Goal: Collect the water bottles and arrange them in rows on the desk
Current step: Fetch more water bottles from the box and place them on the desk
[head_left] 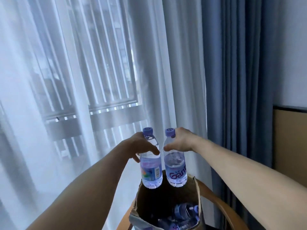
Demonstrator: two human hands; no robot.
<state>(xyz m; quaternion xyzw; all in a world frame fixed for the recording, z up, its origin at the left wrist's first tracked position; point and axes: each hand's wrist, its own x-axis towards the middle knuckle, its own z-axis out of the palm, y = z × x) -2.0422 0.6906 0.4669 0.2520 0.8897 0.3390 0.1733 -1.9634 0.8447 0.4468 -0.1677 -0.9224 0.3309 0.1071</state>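
Observation:
My left hand (pixel 142 146) grips the upper part of a clear water bottle (pixel 151 170) with a purple cap and a colourful label. My right hand (pixel 179 141) grips a second water bottle (pixel 176 170) just below its purple cap; this one has a blue label with purple lettering. Both bottles hang upright side by side, lifted just above the open cardboard box (pixel 197 196). Several more bottles (pixel 184 213) lie in the bottom of the box.
The box stands on a wooden chair with a curved backrest (pixel 221 206). Sheer white curtains (pixel 83 80) over a window fill the left and centre. A blue curtain (pixel 237 80) hangs at the right, beside a wall with a tan panel (pixel 290 143).

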